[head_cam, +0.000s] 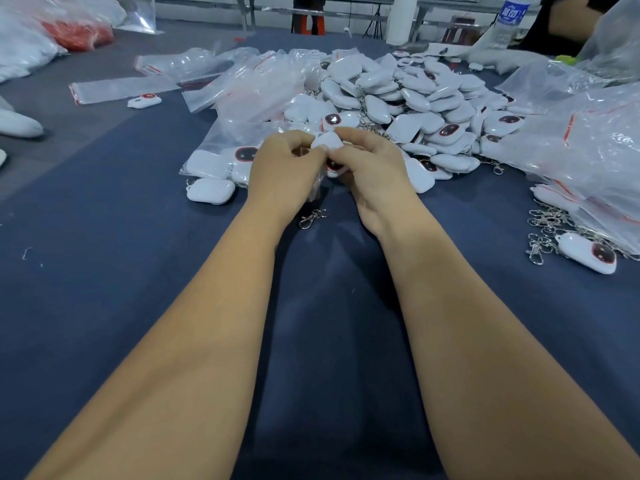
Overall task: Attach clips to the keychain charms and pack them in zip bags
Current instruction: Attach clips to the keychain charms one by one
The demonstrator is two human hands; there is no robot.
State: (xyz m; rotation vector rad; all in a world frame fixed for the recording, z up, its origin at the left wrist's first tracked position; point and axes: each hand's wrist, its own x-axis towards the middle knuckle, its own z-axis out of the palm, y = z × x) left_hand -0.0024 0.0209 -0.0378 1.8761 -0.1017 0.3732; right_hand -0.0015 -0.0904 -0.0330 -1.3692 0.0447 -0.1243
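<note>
My left hand [282, 168] and my right hand [372, 171] meet over the blue table, both pinching one white keychain charm [327, 142]; a second charm with a dark red-rimmed face [333, 166] shows between my fingers. A metal clip [311, 218] lies on the cloth just below my hands. Behind them rises a big pile of white charms [415, 98]. Clear zip bags with red strips [242, 84] lie left of the pile, and one bag [221, 161] holds several charms.
A heap of metal clips [547, 233] and a loose charm [588, 252] lie at the right under more plastic bags [588, 150]. A single charm [210, 190] sits left of my hands. A water bottle [509, 22] stands at the back right. A person [568, 19] sits there.
</note>
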